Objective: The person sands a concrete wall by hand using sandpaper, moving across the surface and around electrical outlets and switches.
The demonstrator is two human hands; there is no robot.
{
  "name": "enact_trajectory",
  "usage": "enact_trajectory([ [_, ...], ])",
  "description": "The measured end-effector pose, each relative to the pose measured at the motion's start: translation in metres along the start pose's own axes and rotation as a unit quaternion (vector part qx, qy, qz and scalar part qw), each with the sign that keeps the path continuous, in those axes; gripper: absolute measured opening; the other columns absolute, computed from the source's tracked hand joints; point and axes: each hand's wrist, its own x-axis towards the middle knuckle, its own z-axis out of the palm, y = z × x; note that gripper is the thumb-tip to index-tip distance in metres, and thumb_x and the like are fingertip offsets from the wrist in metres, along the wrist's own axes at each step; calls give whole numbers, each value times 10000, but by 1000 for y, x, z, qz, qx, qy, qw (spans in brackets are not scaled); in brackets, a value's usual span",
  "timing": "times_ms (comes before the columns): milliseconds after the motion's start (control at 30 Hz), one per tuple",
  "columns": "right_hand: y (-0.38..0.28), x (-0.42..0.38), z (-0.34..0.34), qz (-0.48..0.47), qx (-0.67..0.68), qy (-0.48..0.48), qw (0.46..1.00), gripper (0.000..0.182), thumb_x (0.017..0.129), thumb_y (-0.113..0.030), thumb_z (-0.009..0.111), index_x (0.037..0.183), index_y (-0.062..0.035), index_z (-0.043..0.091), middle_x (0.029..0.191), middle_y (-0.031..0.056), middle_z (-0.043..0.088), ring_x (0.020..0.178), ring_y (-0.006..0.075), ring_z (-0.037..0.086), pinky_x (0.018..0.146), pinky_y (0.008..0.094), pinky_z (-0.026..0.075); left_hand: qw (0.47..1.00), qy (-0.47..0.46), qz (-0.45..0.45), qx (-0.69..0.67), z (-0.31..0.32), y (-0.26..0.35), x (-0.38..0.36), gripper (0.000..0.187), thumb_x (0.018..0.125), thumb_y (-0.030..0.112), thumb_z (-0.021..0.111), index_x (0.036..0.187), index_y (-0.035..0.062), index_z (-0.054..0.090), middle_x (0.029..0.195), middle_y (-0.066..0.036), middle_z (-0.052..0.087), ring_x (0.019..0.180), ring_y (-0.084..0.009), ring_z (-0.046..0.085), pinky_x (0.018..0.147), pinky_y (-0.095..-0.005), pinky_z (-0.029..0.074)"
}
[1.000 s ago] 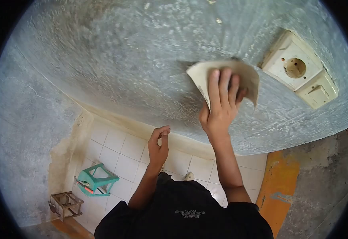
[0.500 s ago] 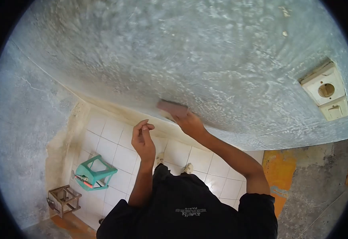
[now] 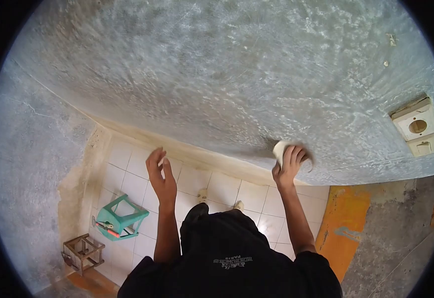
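Observation:
My right hand point(image 3: 287, 171) grips a bent piece of sandpaper point(image 3: 279, 148) with a pale back, close against the rough grey wall point(image 3: 217, 74). The fingers are wrapped over the sheet, and its right edge is blurred by motion. To the left, my left hand point(image 3: 162, 179) is raised in the air with nothing in it. Its fingers are loosely bent, with the thumb apart from them.
A green plastic stool point(image 3: 120, 216) with a red-handled tool point(image 3: 108, 229) on it stands at lower left, beside a small wooden stool point(image 3: 83, 253). A socket and switch plate point(image 3: 415, 126) is on the wall at right. White tiles point(image 3: 222, 186) cover the floor.
My right hand has swept right along the wall with the sandpaper, which now shows its pale side. My left hand has moved slightly left and its fingers have loosened.

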Motion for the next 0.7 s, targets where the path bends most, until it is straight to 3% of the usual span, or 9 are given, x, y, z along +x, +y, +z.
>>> enact_trajectory([
  [67, -29, 49, -7, 7, 59, 136, 989, 723, 717, -80, 572, 1380, 114, 362, 1412, 400, 304, 1247, 653, 261, 1038, 718, 106, 1000, 6, 21, 4, 4, 5, 22, 334, 973, 74, 485, 1304, 44, 517, 1288, -118, 512, 1153, -226, 563, 901, -335, 452],
  [100, -46, 74, -17, 7, 59, 171, 984, 757, 752, -80, 562, 1438, 104, 301, 1486, 393, 213, 1334, 654, 147, 1062, 713, 25, 999, 8, 30, 6, 4, 9, 31, 346, 975, 76, 484, 1319, 44, 505, 1293, -117, 508, 1163, -229, 562, 909, -335, 449],
  [133, -66, 97, -27, 5, 56, 174, 983, 642, 949, -184, 410, 1493, 82, 195, 1566, 317, 64, 1435, 527, -26, 1132, 612, -25, 999, 11, 30, -11, 4, 13, 40, 347, 977, 76, 481, 1322, 43, 502, 1292, -118, 510, 1167, -229, 560, 911, -335, 448],
  [167, -84, 113, -32, 3, 83, 191, 978, 670, 910, -161, 474, 1494, 60, 233, 1571, 300, 86, 1439, 520, 1, 1139, 611, -5, 999, 15, 29, -27, 3, 16, 49, 348, 980, 76, 478, 1325, 41, 499, 1291, -118, 512, 1172, -228, 559, 914, -335, 448],
  [233, -110, 117, -17, -15, 104, 165, 981, 778, 698, -93, 594, 1448, -19, 402, 1498, 274, 334, 1323, 555, 319, 1064, 682, 192, 998, 15, 30, -47, 0, 16, 59, 346, 984, 77, 474, 1327, 38, 498, 1291, -119, 514, 1176, -227, 558, 918, -336, 449],
  [300, -131, 103, 11, -42, 109, 76, 990, 802, 650, -76, 610, 1435, -77, 449, 1464, 182, 432, 1301, 432, 417, 1040, 578, 327, 998, 7, 31, -55, -5, 12, 64, 338, 989, 77, 469, 1323, 34, 503, 1292, -120, 514, 1174, -224, 561, 918, -337, 451],
  [467, -122, -14, 111, 21, 180, -150, 972, 727, 709, 1, 600, 1419, -23, 445, 1426, 259, 434, 1315, 455, 412, 1102, 543, 310, 999, -34, 13, -24, -24, -17, 58, 312, 990, 81, 474, 1294, 32, 527, 1275, -116, 529, 1146, -214, 576, 894, -322, 456],
  [567, -85, -93, 124, 141, 148, 17, 979, 592, 863, 1, 503, 1435, 58, 363, 1474, 287, 361, 1426, 440, 232, 1185, 506, 144, 999, -41, 7, 8, -42, -33, 57, 291, 990, 85, 477, 1267, 36, 551, 1256, -112, 543, 1118, -203, 585, 878, -315, 457],
  [700, -31, -88, 97, 481, 205, 199, 829, 574, 1051, -285, 293, 1449, 127, 247, 1514, 310, 265, 1389, 424, 304, 1153, 401, 230, 999, -36, 11, 22, -57, -50, 63, 279, 990, 92, 479, 1249, 44, 571, 1232, -107, 563, 1083, -189, 593, 856, -306, 457],
])
